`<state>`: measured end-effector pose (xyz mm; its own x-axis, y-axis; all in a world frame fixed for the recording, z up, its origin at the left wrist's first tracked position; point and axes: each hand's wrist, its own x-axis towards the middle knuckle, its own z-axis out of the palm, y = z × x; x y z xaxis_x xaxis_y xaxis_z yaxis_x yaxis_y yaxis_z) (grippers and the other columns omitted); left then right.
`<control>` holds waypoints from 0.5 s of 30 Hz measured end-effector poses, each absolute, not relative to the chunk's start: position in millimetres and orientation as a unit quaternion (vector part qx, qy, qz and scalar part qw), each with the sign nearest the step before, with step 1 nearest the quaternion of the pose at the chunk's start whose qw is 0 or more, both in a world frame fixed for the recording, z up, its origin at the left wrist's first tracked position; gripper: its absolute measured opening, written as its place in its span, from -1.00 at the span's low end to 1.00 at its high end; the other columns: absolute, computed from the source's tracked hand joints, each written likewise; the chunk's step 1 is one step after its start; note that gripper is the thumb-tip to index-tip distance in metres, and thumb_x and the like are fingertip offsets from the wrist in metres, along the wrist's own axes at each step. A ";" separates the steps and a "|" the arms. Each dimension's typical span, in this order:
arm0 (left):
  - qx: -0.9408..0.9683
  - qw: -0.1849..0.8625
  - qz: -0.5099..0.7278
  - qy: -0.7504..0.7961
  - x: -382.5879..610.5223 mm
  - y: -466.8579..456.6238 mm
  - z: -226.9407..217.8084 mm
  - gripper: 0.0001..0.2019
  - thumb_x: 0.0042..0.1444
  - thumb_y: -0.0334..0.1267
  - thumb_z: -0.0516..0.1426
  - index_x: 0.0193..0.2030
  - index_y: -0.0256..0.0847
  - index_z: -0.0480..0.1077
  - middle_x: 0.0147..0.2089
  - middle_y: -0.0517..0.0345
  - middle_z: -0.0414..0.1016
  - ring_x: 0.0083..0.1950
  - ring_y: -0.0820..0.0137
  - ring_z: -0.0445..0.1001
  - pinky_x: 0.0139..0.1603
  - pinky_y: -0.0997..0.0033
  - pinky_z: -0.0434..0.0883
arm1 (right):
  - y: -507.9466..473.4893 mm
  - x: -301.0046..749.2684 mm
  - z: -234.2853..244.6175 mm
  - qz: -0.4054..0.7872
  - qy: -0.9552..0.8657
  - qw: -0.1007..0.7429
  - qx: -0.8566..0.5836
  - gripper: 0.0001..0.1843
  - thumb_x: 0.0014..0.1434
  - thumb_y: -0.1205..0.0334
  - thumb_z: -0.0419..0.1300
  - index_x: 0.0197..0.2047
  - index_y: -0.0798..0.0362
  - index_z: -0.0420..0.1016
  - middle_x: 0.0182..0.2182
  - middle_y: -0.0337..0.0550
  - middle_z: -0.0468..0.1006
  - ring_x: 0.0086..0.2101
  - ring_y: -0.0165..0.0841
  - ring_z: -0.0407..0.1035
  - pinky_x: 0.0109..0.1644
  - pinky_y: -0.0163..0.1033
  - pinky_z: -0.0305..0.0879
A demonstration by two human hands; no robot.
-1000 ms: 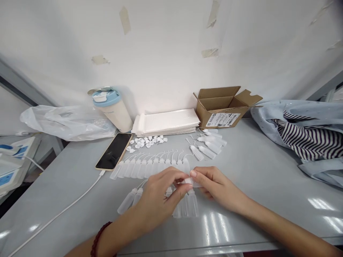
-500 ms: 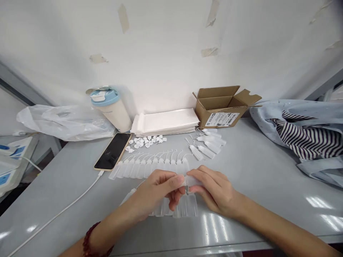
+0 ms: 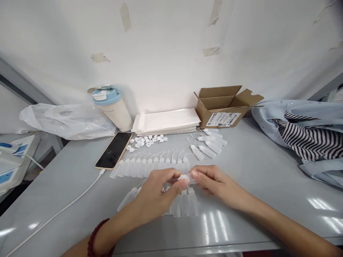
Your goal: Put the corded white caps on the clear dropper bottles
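Note:
Between my hands, a small translucent plastic dropper bottle (image 3: 192,178) lies sideways. The thumb and fingers of my left hand (image 3: 158,194) pinch its white cap (image 3: 183,177). My right hand (image 3: 215,182) grips the bottle's body, with its thumb on top. Beneath my left hand is a front row of similar bottles (image 3: 184,205), partly hidden by the hand. Behind it runs a second row of bottles (image 3: 150,167) with thin curved tips. White loose caps (image 3: 147,141) lie in a pile farther back. To their right, several more bottles with tips (image 3: 210,146) lie on the table.
A phone (image 3: 114,150) with a white cable (image 3: 66,208) lies at left. Along the wall stand a plastic bag (image 3: 64,123), a blue-lidded cup (image 3: 115,112), a stack of white envelopes (image 3: 168,121) and an open cardboard box (image 3: 222,110). Blue and striped cloth (image 3: 308,135) lies right.
My right hand has turned, and its thumb now rests on the bottle. My left fingers have closed in around the cap, which shows more plainly. The view has shifted slightly.

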<state>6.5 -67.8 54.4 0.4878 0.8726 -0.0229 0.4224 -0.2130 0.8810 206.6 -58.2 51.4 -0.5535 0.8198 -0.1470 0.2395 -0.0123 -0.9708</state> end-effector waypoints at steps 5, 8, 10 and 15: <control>0.560 0.702 0.224 0.378 6.9 -61.5 57.3 -0.61 0.28 -0.03 -0.02 -0.37 -0.27 0.44 -0.43 0.17 0.46 -0.40 0.45 0.46 -0.26 0.42 0.39 | -60.7 204.5 49.9 0.400 -0.773 0.293 -0.395 -0.70 0.34 0.12 -0.03 -0.19 0.11 0.45 -0.42 -0.16 0.49 -0.47 -0.40 0.29 -0.40 -0.31 0.16; 0.527 0.724 0.215 0.389 4.5 -59.6 55.8 -0.64 0.23 -0.05 0.06 -0.43 -0.28 0.42 -0.55 0.25 0.38 -0.55 0.53 0.39 -0.38 0.48 0.36 | -59.4 206.1 45.2 0.300 -0.806 0.336 -0.384 -0.75 0.32 0.20 -0.01 -0.12 0.15 0.42 -0.42 -0.14 0.44 -0.45 -0.38 0.29 -0.39 -0.30 0.19; 0.555 0.689 0.235 0.401 2.4 -59.3 57.4 -0.65 0.20 -0.09 0.09 -0.50 -0.28 0.40 -0.61 0.27 0.34 -0.58 0.55 0.34 -0.45 0.53 0.32 | -59.4 206.9 43.3 0.252 -0.822 0.350 -0.372 -0.77 0.33 0.24 -0.02 -0.12 0.16 0.40 -0.46 -0.17 0.39 -0.48 -0.39 0.26 -0.41 -0.31 0.18; 0.657 0.564 0.276 0.416 0.8 -63.1 65.1 -0.65 0.21 -0.16 0.05 -0.54 -0.27 0.41 -0.65 0.26 0.31 -0.60 0.54 0.28 -0.54 0.56 0.27 | -64.2 204.3 44.2 0.234 -0.809 0.361 -0.400 -0.82 0.32 0.27 -0.01 -0.20 0.13 0.39 -0.50 -0.23 0.38 -0.53 -0.43 0.21 -0.44 -0.33 0.15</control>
<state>0.8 -63.1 65.1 0.5012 0.8587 -0.1071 0.2360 -0.0166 0.9716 204.3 -64.2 44.2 -0.4189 0.8165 0.3973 0.4775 0.5702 -0.6684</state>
